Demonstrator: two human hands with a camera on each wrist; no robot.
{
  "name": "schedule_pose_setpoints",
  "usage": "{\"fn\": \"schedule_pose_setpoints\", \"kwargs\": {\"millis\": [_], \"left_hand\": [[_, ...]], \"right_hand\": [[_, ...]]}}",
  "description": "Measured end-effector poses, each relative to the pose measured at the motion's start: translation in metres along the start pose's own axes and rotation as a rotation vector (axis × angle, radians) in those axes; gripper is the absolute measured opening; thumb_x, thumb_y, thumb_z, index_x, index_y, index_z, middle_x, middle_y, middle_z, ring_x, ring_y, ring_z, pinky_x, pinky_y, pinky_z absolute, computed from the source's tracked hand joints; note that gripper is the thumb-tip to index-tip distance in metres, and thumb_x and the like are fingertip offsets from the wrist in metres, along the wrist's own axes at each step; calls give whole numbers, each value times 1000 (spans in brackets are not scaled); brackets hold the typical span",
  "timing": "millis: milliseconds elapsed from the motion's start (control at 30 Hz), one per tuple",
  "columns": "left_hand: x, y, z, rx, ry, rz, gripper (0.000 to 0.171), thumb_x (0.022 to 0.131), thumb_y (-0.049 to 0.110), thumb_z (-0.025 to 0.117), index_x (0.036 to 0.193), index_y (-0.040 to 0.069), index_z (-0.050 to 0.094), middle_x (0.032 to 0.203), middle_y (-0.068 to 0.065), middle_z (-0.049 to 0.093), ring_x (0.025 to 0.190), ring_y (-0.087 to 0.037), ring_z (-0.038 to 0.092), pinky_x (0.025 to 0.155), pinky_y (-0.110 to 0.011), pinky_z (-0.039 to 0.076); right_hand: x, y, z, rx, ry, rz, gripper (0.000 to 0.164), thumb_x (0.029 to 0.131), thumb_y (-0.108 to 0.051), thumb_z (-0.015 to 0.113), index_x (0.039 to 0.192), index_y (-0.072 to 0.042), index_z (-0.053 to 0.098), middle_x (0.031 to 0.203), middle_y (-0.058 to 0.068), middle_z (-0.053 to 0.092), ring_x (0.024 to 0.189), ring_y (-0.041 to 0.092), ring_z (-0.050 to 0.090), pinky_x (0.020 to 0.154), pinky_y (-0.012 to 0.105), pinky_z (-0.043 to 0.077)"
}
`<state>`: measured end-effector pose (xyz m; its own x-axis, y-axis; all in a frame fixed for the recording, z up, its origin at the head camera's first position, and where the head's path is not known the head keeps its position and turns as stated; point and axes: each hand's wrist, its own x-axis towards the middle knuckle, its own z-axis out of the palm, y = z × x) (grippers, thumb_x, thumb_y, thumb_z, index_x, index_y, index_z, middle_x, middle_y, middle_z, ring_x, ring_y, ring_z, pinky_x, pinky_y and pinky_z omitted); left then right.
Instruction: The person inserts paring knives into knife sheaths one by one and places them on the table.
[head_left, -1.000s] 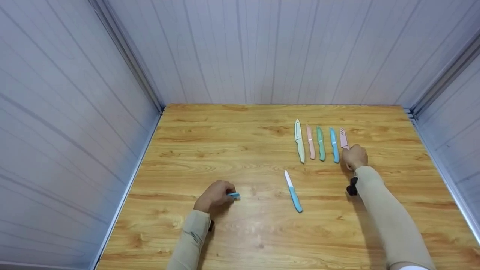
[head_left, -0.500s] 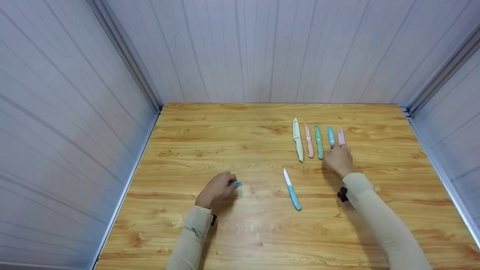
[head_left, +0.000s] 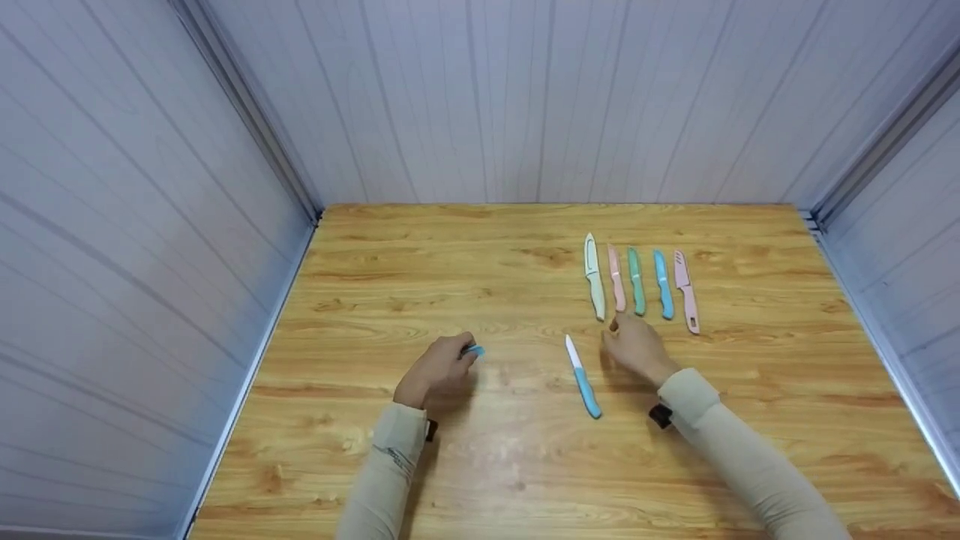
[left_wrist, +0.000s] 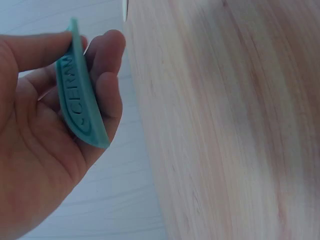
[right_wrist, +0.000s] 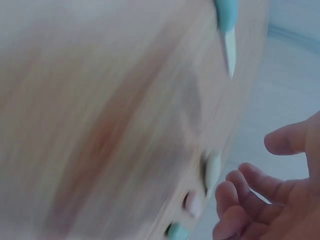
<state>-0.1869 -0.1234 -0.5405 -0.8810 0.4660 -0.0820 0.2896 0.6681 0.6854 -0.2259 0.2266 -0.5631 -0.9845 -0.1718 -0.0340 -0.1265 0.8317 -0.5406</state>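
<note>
My left hand (head_left: 439,367) pinches a blue blade cover (left_wrist: 80,95) between thumb and fingers; raised lettering reading "CERAM" shows on its side in the left wrist view. The unsheathed ceramic knife (head_left: 583,382), white-bladed with a blue handle, lies on the table between my hands. Just right of it, my right hand (head_left: 637,346) hovers with nothing held, its fingers loosely bent and the thumb apart in the right wrist view. Its fingertips are near the handle ends of a cream knife (head_left: 594,277) and a pink knife (head_left: 616,279).
Beside those two, a green knife (head_left: 636,281), a blue knife (head_left: 663,285) and a pale pink wider knife (head_left: 686,292) continue the row, all with covered blades. The wooden table (head_left: 420,255) is bounded by pale panel walls (head_left: 510,97) at the back and sides.
My right hand has left the pale pink knife's handle and moved left past the blue and green knives. The left hand has moved slightly forward, still holding the blade cover.
</note>
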Motion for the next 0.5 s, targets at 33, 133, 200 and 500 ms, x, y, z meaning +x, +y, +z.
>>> {"fn": "schedule_pose_setpoints", "kwargs": {"millis": [33,133,200,500], "left_hand": [[1,1,-1,-1,-1,2,14,94,19,42,93,7,50,69,2,47,53,-11,41,52,-25,35],[3,2,-2,8,1,13,13,95,18,39,97,8,48,68,2,47,52,-10,42,51,-24,35],[4,2,-2,17,7,28,14,95,18,38,99,9,48,67,1,46,51,-10,41,50,-24,34],[7,4,0,14,17,22,14,95,19,38,97,9,48,63,2,42,48,-10,36,47,-24,31]], "right_hand": [[-2,-3,2,-8,-6,-10,26,88,-24,46,85,-1,56,67,7,52,52,19,44,48,33,37],[-11,-10,8,-18,-37,-36,30,89,-26,46,65,-9,51,52,1,46,44,15,41,42,29,33],[-17,-14,13,-12,-60,-47,35,89,-26,47,58,-11,49,47,0,43,40,15,39,39,29,31],[-37,-22,31,-131,-195,-44,38,82,-44,54,64,-11,54,53,-1,49,45,16,45,43,31,35]]}}
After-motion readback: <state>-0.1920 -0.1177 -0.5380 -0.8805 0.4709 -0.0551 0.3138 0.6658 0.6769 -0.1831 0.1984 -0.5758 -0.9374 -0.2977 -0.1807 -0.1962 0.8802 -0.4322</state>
